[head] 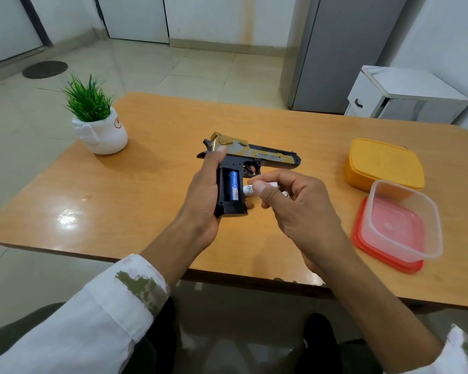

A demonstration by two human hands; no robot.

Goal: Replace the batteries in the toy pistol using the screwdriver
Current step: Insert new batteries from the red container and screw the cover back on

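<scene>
Over the near edge of the counter (119, 211), the right hand (303, 211) pinches a white battery (247, 190) in its fingers, just beside the open grip of the toy pistol (270, 157). The left hand (200, 203) holds that grip, fingers curled round it; a blue battery (234, 188) sits inside.

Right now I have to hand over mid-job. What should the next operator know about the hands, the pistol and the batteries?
Left hand: grips the toy pistol by its handle, above the table, with the battery bay open and facing up.
Right hand: pinches a white battery right beside the handle.
Done: bay opened, and a blue battery sits in it.
Left: seat the white battery in the slot beside it, which looks empty, then refit the cover and screw it down.
Screwdriver and cover: not in view.
</scene>
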